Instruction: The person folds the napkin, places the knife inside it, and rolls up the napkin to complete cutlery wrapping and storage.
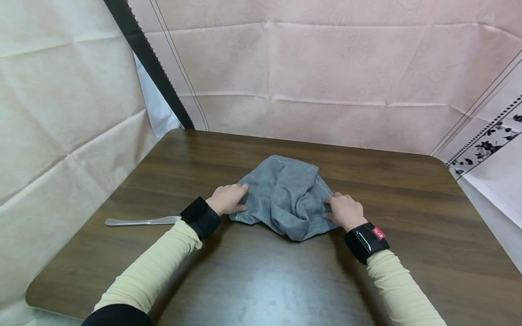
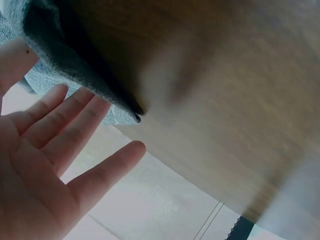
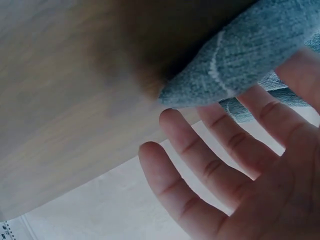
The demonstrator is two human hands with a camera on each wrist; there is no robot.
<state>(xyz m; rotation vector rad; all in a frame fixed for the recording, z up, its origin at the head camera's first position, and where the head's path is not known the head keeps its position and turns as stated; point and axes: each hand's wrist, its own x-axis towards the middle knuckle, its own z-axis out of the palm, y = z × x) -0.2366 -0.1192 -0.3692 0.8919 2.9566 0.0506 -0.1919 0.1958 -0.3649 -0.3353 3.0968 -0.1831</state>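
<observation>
The left hand [image 1: 226, 199] and right hand [image 1: 346, 211] were held with fingers spread, touching opposite sides of the rumpled grey cloth [image 1: 281, 192]; no firm pinch was shown. Its folds could be bunched further by uneven pulling. Left of the cloth, the knife [image 1: 140, 222] could be knocked by the nearby black wristband [image 1: 200, 218].

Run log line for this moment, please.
left hand: touching grey cloth | right hand: touching cloth | cloth: crumpled on table | knife: left of cloth
</observation>
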